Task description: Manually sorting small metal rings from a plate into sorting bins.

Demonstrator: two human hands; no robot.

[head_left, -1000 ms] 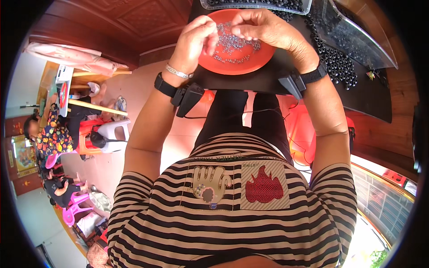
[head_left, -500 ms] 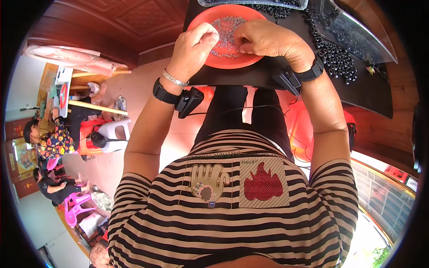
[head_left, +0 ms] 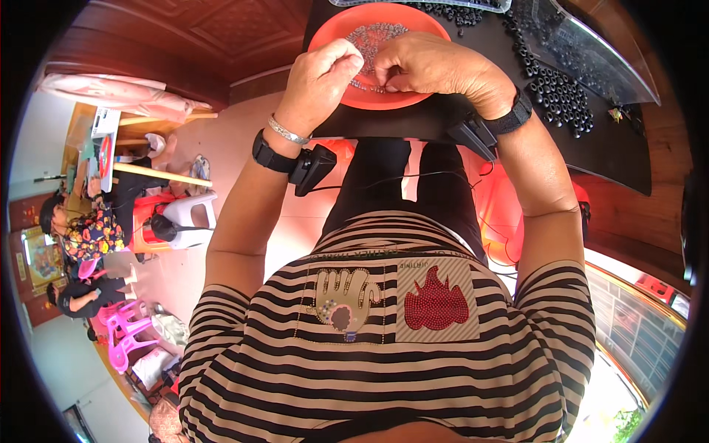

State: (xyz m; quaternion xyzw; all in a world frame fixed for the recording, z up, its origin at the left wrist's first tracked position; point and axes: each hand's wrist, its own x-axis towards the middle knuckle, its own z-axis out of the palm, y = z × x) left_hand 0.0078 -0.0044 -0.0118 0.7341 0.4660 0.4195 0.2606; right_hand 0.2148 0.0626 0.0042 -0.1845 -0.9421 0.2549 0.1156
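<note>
A round orange-red plate [head_left: 384,103] holds a scatter of small silvery pieces [head_left: 375,35], thickest toward its far half. Beyond the plate, the edge of a clear tray [head_left: 480,7] shows; to the plate's right stands a larger clear container [head_left: 602,52], with many black ring-like pieces [head_left: 557,100] lying loose between them. The left hand [head_left: 323,77] is over the plate's left rim, thumb and fingertips pinched close; the right hand [head_left: 439,68] is over its right half, fingers curled narrow, down at the pieces. I cannot tell whether either hand grips one. A second ago the right hand was raised higher, above the plate's far side. The plate rests on a black surface [head_left: 402,127]; well to its left, across a pinkish floor [head_left: 247,136], sits a person in a flowered shirt [head_left: 96,229].
</note>
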